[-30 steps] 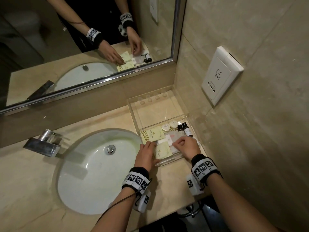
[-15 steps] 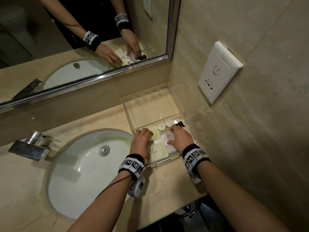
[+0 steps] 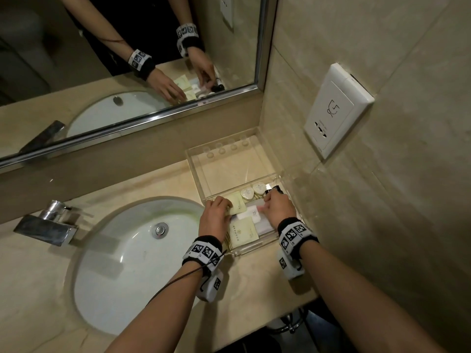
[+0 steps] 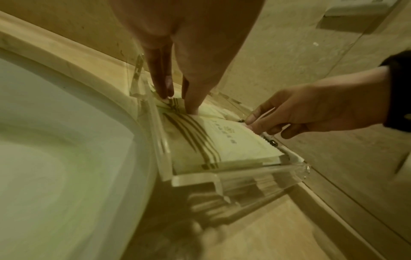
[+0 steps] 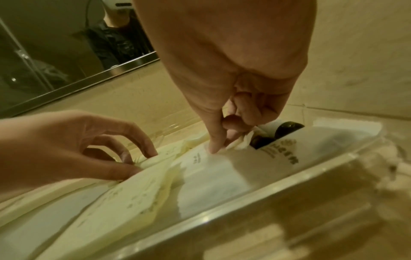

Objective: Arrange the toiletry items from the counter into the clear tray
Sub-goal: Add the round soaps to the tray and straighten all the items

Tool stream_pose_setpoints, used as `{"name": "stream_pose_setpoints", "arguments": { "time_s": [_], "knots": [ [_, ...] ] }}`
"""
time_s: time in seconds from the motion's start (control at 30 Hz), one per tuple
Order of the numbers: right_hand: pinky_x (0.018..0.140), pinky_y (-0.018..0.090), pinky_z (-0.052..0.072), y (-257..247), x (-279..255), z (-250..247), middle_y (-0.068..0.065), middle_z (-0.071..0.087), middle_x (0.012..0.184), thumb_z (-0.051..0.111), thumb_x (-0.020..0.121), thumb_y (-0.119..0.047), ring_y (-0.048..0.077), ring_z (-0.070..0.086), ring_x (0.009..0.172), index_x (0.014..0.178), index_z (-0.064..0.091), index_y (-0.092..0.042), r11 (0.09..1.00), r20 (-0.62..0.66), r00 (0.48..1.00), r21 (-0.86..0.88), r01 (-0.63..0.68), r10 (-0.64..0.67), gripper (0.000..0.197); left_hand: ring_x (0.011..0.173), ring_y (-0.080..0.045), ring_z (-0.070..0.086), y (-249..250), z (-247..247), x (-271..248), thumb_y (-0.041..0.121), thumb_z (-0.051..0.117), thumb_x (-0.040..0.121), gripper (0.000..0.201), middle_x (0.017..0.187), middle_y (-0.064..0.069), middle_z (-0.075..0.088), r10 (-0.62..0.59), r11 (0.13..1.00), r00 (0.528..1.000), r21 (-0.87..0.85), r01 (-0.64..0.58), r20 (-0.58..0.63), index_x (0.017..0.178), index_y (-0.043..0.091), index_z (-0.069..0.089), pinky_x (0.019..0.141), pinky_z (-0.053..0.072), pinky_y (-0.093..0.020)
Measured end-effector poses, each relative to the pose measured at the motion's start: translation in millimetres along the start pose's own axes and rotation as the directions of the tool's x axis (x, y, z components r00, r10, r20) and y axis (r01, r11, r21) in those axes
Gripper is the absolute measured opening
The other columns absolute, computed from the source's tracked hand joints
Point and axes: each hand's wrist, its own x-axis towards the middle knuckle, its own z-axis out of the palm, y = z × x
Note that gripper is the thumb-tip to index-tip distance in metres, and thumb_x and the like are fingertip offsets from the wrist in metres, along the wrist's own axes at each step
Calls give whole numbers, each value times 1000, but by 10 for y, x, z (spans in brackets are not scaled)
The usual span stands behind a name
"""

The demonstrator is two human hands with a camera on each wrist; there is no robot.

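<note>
The clear tray (image 3: 254, 248) stands on the counter in the corner. Its near compartment holds pale yellow packets (image 3: 244, 233), a white packet (image 3: 251, 214), two round soaps (image 3: 247, 194) and dark bottles (image 3: 274, 189). My left hand (image 3: 224, 207) reaches into the left side and pinches the edge of a yellow packet (image 5: 155, 158) between thumb and fingertips (image 4: 192, 107). My right hand (image 3: 267, 200) is on the right side beside the bottles (image 5: 286, 128), its thumb and curled fingers pinching a crinkled white wrapper (image 5: 241, 143). The tray's front wall (image 5: 244, 219) runs across the right wrist view.
A white oval sink (image 3: 132, 263) lies directly left of the tray, with a chrome tap (image 3: 48, 225) beyond it. The tiled wall with a white socket plate (image 3: 336, 110) rises close on the right. A mirror (image 3: 127, 59) runs along the back. The tray's far compartment (image 3: 229, 169) holds nothing.
Both hands have moved deeper into the tray. The left went from the near yellow packet to the far one, and the right reached the dark bottles.
</note>
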Motion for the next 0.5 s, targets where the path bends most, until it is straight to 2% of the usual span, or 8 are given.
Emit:
{"name": "stream_pose_setpoints", "arguments": {
  "time_s": [0.1, 0.2, 0.33, 0.5],
  "knots": [
    [78, 39, 57, 76, -27, -77, 2, 66, 96, 73, 85, -21, 20, 65, 84, 103, 57, -15, 999, -96, 995, 45, 10, -6, 25, 101, -22, 48, 36, -3, 4, 14, 71, 80, 27, 111, 3, 59, 19, 1000, 1000, -9, -19, 0, 105, 18, 61, 83, 46, -33],
    [78, 39, 58, 224, -86, -138, 3, 63, 109, 66, 88, -10, 20, 63, 87, 106, 56, -17, 1000, -244, 969, -1, 32, -31, 22, 107, -19, 47, 192, -10, 25, 17, 67, 83, 26, 115, 2, 57, 71, 996, 997, -48, -71, -9, 108, 18, 60, 89, 46, -32],
    [86, 34, 56, 363, -207, -166, 3, 56, 128, 64, 90, -8, 21, 64, 98, 124, 54, -16, 969, -239, 965, -242, 51, -110, 37, 111, -16, 44, 576, 69, 127, 22, 64, 85, 30, 122, 4, 56, 203, 977, 979, -75, -200, 35, 114, 19, 59, 91, 43, -27],
    [90, 29, 50, 382, -203, -220, 5, 51, 135, 66, 85, 0, 21, 62, 108, 134, 48, -13, 925, -160, 974, -368, 94, -162, 53, 112, -23, 43, 889, 253, 343, 23, 68, 83, 42, 126, 0, 55, 239, 971, 962, -36, -236, 133, 123, 14, 57, 92, 45, -34]
  ]
}}
